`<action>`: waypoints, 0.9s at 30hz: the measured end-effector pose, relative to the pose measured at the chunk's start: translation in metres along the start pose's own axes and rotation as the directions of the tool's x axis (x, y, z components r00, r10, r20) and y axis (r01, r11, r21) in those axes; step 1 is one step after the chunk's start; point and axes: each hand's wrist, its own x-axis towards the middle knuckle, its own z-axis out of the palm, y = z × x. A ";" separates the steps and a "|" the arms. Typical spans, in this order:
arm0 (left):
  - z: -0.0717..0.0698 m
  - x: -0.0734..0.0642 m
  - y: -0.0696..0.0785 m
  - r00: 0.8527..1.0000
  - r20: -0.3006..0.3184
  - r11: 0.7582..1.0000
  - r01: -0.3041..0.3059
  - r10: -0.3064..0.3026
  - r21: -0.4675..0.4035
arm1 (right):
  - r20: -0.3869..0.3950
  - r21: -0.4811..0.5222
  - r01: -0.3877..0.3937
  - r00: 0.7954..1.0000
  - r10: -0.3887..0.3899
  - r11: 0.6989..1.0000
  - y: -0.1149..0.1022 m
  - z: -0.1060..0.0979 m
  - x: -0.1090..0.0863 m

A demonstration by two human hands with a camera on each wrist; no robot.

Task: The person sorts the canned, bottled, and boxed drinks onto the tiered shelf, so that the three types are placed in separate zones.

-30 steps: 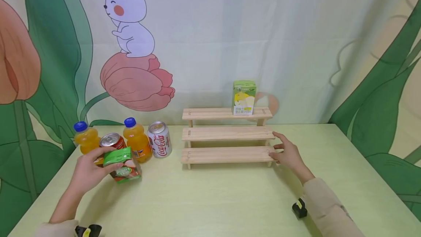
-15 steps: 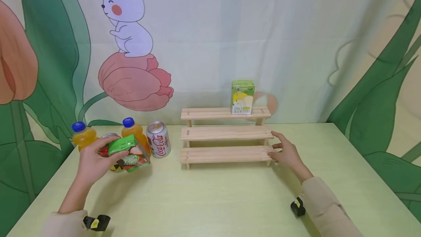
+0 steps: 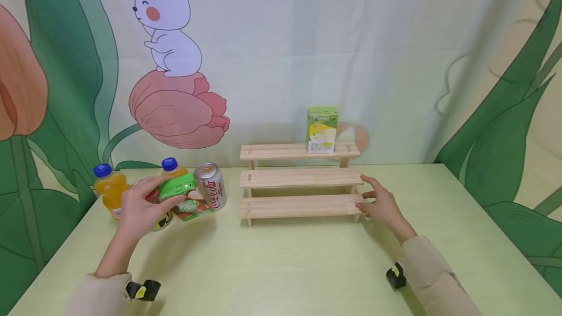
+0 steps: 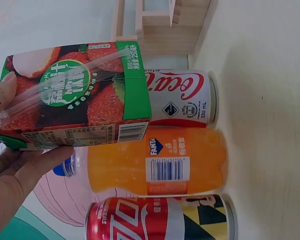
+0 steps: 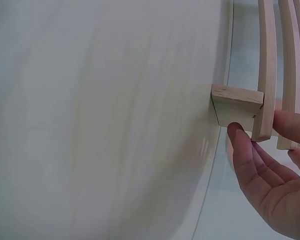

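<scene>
My left hand [image 3: 142,206] grips a lychee juice box [image 3: 186,196] by its upper end, thumb on one side and fingers on the other. The box is tilted and held up off the table, overlapping the silver Coca-Cola can [image 3: 210,184] in the head view. In the left wrist view its red fruit print and green edge [image 4: 137,90] face the camera. At the right end of a three-tier wooden shelf [image 3: 300,206], my right hand [image 3: 384,204] pinches the lowest board's end between thumb and fingers, as the right wrist view of the board [image 5: 266,75] shows.
A green juice box [image 3: 322,133] stands on the shelf's top tier, right of centre. Behind my left hand are two orange Fanta bottles [image 3: 110,190] with blue caps and a red can [image 4: 140,220], partly hidden. A printed curtain [image 3: 263,38] hangs behind the table.
My left hand has carried the lychee juice box rightward and slightly up, from in front of the left bottles to in front of the silver can. My right hand keeps its place on the shelf.
</scene>
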 end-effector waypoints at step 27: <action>0.025 0.024 0.024 1.000 -0.009 0.978 0.016 -0.018 -0.207 | 0.006 0.036 -0.028 1.000 0.028 0.999 -0.002 0.000 0.000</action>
